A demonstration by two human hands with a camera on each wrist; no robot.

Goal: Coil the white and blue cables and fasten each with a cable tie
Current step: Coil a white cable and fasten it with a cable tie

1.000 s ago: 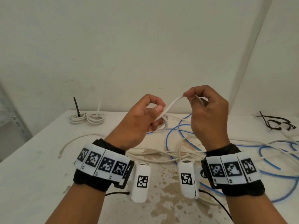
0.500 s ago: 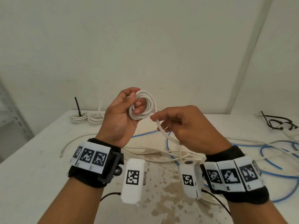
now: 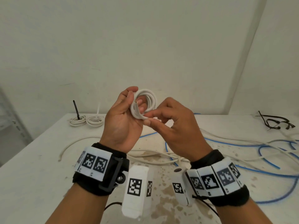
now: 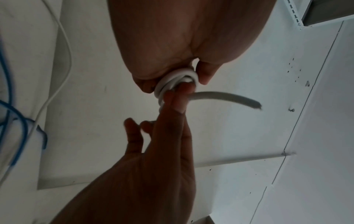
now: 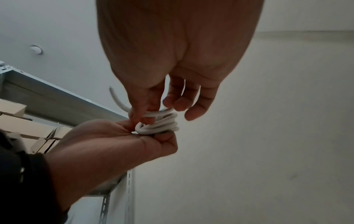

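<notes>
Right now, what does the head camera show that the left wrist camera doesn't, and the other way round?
Only the head view shows the two finished white coils at the table's far left edge, each with a tie standing up, the black cable ties far right, and both wristbands. Only the left wrist view shows the cable's free end sticking out past the fingers, and a metal shelf upright. Both show the left hand holding the white cable coil, the right hand pinching it, and loose blue cable on the table.
</notes>
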